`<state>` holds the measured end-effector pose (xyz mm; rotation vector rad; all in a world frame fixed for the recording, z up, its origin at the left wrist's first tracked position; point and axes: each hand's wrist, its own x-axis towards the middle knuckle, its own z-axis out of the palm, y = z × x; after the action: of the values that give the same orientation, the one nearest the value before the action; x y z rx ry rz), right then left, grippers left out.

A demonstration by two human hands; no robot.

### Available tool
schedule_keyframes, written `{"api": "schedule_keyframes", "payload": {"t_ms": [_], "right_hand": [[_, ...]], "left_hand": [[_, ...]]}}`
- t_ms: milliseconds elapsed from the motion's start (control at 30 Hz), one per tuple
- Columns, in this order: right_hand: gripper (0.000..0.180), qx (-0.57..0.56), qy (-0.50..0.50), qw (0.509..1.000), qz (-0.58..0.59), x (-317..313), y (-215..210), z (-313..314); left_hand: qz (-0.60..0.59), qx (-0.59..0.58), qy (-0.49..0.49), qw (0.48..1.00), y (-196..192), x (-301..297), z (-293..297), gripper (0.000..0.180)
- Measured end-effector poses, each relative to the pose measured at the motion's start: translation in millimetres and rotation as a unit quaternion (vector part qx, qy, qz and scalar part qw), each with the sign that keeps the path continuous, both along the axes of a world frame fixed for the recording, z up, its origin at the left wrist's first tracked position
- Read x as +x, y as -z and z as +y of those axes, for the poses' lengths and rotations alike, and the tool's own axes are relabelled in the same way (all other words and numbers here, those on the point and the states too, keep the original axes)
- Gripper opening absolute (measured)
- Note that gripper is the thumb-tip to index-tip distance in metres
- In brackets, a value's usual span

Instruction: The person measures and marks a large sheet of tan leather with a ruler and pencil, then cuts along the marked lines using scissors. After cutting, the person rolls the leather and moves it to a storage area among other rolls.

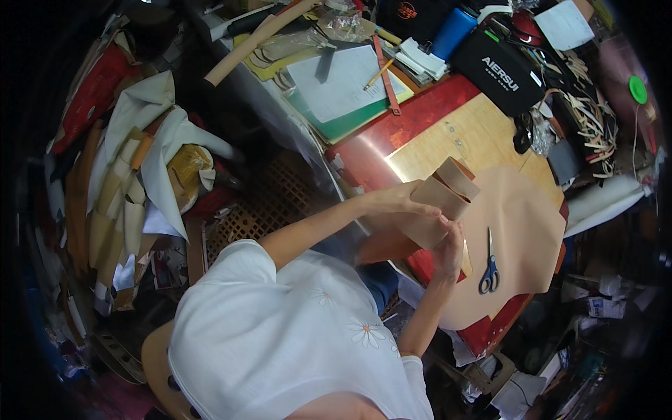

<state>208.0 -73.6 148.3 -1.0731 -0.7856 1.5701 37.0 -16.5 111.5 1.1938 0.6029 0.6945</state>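
A folded piece of tan leather (444,190) is held up over the table's near edge, one end curled back on itself. My left hand (404,199) grips its left side, thumb lying across the front. From below, my right hand (449,246) holds the lower right edge, its fingertips close to the left thumb. Parts of the fingers are hidden behind the leather. A large tan leather sheet (521,210) with a curved outline lies on the table beneath and to the right. On it rest scissors (490,269) with dark blue handles, to the right of my right hand.
Behind the hands is a wooden board (448,136) on the red tabletop (371,147). Papers (336,80), a pencil (378,74) and a red strip (386,77) lie at the far left. A black case (497,70) stands at the back. Rolled materials (115,203) are piled at left.
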Motion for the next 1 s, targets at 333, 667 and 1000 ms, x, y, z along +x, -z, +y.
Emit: {"api": "schedule_keyframes", "payload": {"t_ms": [333,667,1000], "right_hand": [[0.028,0.039,0.017,0.959,-0.28,-55.6,7.4,21.6],[0.06,0.071,0.021,0.97,-0.23,-71.3,59.0,56.5],[0.033,0.216,0.011,0.714,-0.666,-80.5,133.2,129.2]], "left_hand": [[-0.071,-0.234,-0.024,0.969,30.1,-40.0,-6.7,0.069],[-0.045,-0.162,-0.068,0.983,46.7,-145.2,71.8,0.077],[0.275,-0.03,-0.279,0.92,-2.8,-402.5,328.9,0.057]]}}
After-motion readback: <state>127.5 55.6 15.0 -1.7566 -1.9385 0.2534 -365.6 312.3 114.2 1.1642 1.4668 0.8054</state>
